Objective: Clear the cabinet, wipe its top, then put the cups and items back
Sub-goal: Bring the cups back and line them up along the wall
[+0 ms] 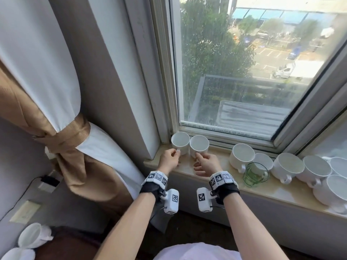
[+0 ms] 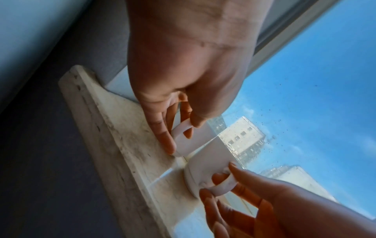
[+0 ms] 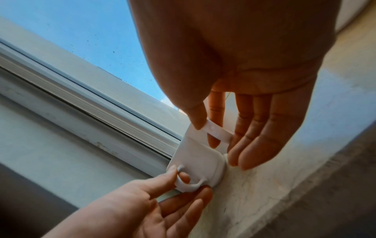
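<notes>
Two white mugs (image 1: 180,143) (image 1: 199,145) stand side by side at the left end of the windowsill (image 1: 216,177). The left hand (image 1: 168,160) pinches one handle; the right hand (image 1: 206,163) pinches the other. One green glass (image 1: 255,174) stands farther right.

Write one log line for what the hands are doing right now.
left hand: pinches handle of left white mug | right hand: pinches handle of right white mug | both mugs: upright on windowsill

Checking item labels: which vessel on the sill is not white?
The green glass, at the sill's front edge among the white cups; it alone is see-through.
</notes>
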Demonstrator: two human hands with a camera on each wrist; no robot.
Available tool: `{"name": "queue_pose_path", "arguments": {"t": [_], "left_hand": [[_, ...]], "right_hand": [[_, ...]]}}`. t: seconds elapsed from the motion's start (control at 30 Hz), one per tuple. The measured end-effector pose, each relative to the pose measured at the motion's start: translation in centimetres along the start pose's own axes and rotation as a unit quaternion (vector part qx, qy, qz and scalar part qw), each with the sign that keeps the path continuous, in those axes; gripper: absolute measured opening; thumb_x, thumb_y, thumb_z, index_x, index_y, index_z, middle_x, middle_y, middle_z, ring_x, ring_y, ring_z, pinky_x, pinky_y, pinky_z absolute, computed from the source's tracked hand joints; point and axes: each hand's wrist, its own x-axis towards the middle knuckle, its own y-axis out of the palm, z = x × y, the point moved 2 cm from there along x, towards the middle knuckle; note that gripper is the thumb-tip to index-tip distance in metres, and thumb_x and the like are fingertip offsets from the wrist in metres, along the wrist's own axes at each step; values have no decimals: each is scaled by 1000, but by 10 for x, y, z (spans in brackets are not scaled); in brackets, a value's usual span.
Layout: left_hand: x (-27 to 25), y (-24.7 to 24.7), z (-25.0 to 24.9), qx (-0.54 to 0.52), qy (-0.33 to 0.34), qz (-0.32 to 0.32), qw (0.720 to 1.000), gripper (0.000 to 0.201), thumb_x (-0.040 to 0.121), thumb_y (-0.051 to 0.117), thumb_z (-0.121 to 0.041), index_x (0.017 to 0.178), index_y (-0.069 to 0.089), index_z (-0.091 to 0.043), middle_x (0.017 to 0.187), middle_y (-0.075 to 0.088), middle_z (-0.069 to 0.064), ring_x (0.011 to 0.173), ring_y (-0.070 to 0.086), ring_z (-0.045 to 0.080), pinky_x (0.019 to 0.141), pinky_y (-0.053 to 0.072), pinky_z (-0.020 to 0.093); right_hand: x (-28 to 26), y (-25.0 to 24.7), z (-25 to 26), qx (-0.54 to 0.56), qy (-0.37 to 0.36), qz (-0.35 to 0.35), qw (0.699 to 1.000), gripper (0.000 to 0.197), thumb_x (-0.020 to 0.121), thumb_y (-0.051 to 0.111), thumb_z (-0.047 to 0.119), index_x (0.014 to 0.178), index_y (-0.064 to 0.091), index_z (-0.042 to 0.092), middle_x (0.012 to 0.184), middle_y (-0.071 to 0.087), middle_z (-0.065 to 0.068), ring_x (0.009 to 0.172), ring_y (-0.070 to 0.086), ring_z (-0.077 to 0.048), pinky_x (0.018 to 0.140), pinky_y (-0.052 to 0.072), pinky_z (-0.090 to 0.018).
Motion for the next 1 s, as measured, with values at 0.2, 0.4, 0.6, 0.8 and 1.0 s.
{"name": "queue_pose_path", "arguments": {"t": [0.2,0.4,0.6,0.8,1.0], "left_hand": [[-3,7,0,-98,-45,-16,994,37,104,58,-31,74,63,-11,74,68,3,68,72,22,76,63,40],[-11,11,-9,-182,-53,-64,980,36,103,62,-20,68,62,-9,63,64,-2,66,66,15,68,58,23],[-28,9,-27,-276,-28,-105,955,26,101,64,-20,79,69,-8,72,69,3,75,68,18,90,59,39],[-56,-16,-53,-275,21,-161,948,24,100,67,-27,82,74,-13,73,72,0,78,70,16,90,59,38],[-105,-38,-48,-286,16,-214,934,27,102,64,-24,84,71,-6,76,69,2,85,68,19,91,59,36]], "right_hand": [[-2,-5,0,22,-4,-5,1000,26,104,58,26,89,65,5,82,63,-16,64,64,-21,49,56,-29],[-4,-15,11,43,-24,-2,999,30,101,62,24,81,67,3,73,62,-13,56,61,-20,48,52,-29],[-18,-24,42,9,-117,10,993,31,101,63,31,84,71,6,77,72,-12,64,69,-16,58,57,-31],[-41,-17,58,-13,-212,29,977,36,101,61,38,77,71,12,79,74,-16,65,69,-14,57,56,-28],[-64,2,42,-9,-221,75,972,40,102,59,38,82,71,6,79,72,-17,64,66,-14,60,55,-33]]}}
